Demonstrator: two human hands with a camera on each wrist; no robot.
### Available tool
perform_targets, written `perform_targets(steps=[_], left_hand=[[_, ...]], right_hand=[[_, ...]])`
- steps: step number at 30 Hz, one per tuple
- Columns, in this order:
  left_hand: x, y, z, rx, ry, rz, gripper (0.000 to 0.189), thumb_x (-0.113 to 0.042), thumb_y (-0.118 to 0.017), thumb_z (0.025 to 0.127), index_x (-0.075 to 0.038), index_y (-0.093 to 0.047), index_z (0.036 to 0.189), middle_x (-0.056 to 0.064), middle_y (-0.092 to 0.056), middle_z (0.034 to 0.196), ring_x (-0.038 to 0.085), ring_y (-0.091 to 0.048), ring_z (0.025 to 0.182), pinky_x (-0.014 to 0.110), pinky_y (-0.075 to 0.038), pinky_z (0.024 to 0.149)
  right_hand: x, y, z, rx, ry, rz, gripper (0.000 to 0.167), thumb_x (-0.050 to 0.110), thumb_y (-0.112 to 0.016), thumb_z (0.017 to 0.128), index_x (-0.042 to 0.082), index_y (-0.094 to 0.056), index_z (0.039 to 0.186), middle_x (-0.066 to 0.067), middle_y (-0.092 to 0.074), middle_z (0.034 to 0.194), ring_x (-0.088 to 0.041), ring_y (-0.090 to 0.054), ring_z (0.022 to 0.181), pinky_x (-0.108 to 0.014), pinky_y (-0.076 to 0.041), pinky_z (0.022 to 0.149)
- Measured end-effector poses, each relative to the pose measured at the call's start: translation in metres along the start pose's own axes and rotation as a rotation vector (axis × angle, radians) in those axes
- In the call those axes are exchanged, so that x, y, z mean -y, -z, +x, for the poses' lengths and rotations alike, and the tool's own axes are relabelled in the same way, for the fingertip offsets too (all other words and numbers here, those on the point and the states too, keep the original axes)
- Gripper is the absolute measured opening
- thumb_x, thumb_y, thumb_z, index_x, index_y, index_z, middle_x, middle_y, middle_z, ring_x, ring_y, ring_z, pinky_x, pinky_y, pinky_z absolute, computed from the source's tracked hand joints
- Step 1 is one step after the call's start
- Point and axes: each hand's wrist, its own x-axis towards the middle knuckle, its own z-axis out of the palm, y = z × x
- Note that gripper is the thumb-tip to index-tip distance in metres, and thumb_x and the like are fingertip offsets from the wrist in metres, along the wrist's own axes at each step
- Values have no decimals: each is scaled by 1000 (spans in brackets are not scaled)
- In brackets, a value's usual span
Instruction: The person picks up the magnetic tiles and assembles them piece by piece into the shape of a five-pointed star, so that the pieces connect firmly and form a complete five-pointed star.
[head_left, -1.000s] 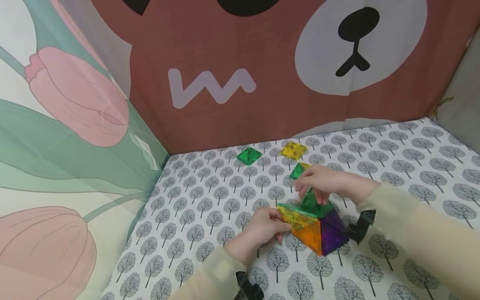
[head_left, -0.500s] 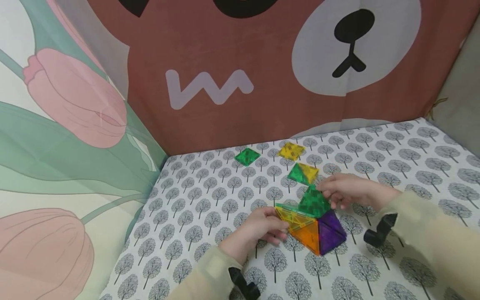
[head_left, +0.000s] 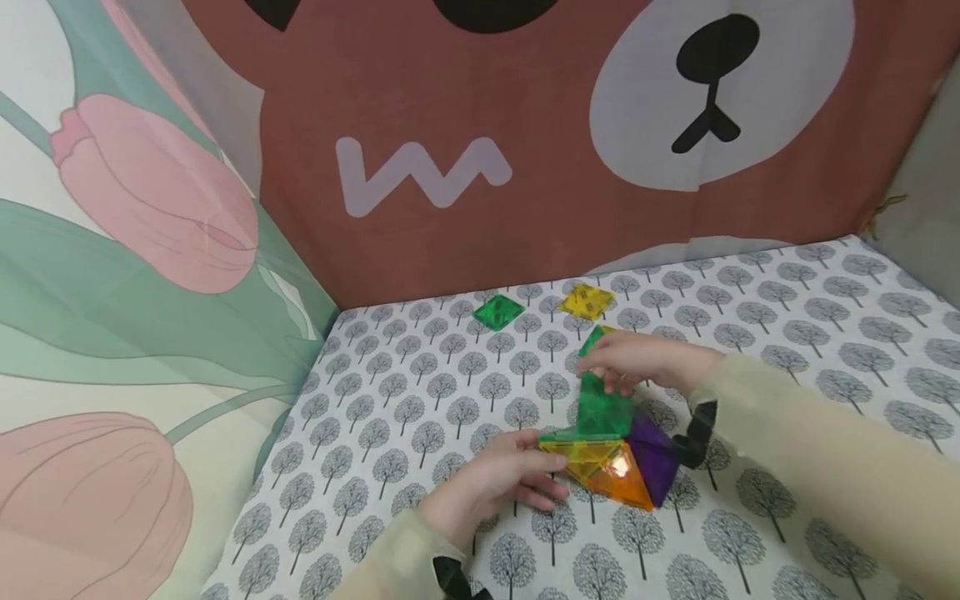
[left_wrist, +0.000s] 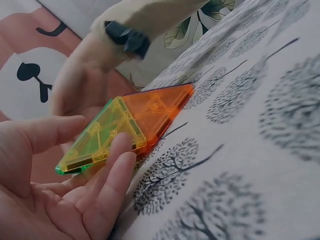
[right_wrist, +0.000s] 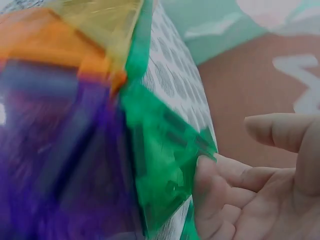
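In the head view, a build of translucent magnetic tiles shows yellow [head_left: 588, 454], orange [head_left: 621, 482], purple [head_left: 651, 457] and green [head_left: 604, 414] pieces. At its left corner is my left hand [head_left: 501, 477], its fingers beside the yellow piece; in the left wrist view the thumb stands apart from the tile [left_wrist: 107, 132]. My right hand [head_left: 633, 360] reaches over the green side. Its fingertips touch a green triangular tile [right_wrist: 160, 155] in the right wrist view, with the thumb lifted away. Part of that green side is hidden under the right hand in the head view.
Farther back on the tree-print cloth [head_left: 420, 400] lie a green tile diamond [head_left: 498, 312] and a yellow one [head_left: 587, 301]. A green and yellow diamond [head_left: 594, 338] is mostly covered by the right hand. A bear-print hanging [head_left: 525, 233] borders the back.
My right hand drew back to the right, then moved left over the green side again. The build has turned, and its green tile now leans farther left. The left hand has loosened and shifted slightly.
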Motion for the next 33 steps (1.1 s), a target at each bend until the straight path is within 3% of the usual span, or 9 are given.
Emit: perform_targets(steps=[5, 8, 10, 14, 16, 18, 23, 28, 33], left_hand=[[3, 7, -13, 107, 1, 16, 33, -23, -64, 96, 2, -62, 118, 22, -71, 99, 21, -71, 75, 32, -59, 60], [2, 18, -18, 196, -1, 92, 37, -28, -58, 100, 5, -65, 114, 21, -71, 100, 19, -71, 74, 31, -59, 59], [-2, 28, -20, 211, -7, 143, 38, -29, -56, 101, 7, -66, 110, 20, -72, 98, 19, -71, 74, 31, -59, 59], [-17, 45, -14, 76, -45, 182, 37, -25, -56, 100, 9, -65, 109, 20, -71, 96, 22, -70, 77, 33, -59, 64], [-26, 50, -5, -21, -75, 170, 37, -23, -57, 99, 10, -64, 112, 20, -70, 100, 26, -70, 84, 35, -59, 69], [-35, 53, 6, -71, -94, 156, 39, -24, -57, 99, 11, -61, 117, 22, -68, 107, 30, -68, 94, 38, -59, 77], [-48, 47, 37, -61, -81, 153, 43, -26, -57, 101, 7, -56, 128, 21, -67, 115, 33, -65, 105, 41, -56, 86], [-49, 41, 58, -77, -47, 182, 42, -26, -60, 98, 6, -59, 127, 16, -70, 102, 29, -69, 93, 38, -58, 80], [-50, 38, 67, -90, -50, 215, 39, -25, -59, 99, 5, -62, 124, 15, -68, 99, 25, -69, 83, 37, -59, 76]], right_hand=[[27, -17, 11, 89, 76, -110, 39, 35, -61, 99, 3, -66, 121, -10, -61, 101, -24, -60, 77, -35, -54, 64], [37, -24, 11, 156, 132, -103, 40, 37, -57, 101, 5, -66, 122, -11, -64, 112, -27, -63, 87, -38, -55, 69], [41, -25, 5, 159, 153, -68, 38, 37, -56, 101, 6, -65, 123, -11, -65, 112, -28, -64, 91, -40, -56, 71], [40, -22, -21, 64, 163, 48, 37, 34, -58, 101, 4, -63, 121, -16, -66, 109, -29, -65, 88, -40, -56, 70], [35, -20, -40, 8, 150, 136, 37, 31, -58, 101, 1, -61, 122, -19, -65, 108, -29, -64, 86, -39, -56, 69], [26, -20, -62, -28, 135, 238, 38, 29, -57, 101, -3, -58, 122, -21, -64, 107, -28, -64, 85, -37, -56, 67], [-16, -27, -110, -62, 52, 417, 50, 27, -54, 102, -11, -45, 133, -19, -62, 113, -27, -64, 92, -39, -58, 72], [-60, -34, -140, -79, -49, 538, 64, 23, -49, 104, -24, -23, 140, -24, -63, 120, -32, -65, 104, -46, -56, 85], [-83, -46, -157, 31, -59, 747, 68, 20, -43, 106, -26, -10, 142, -29, -57, 129, -36, -61, 114, -51, -50, 94]])
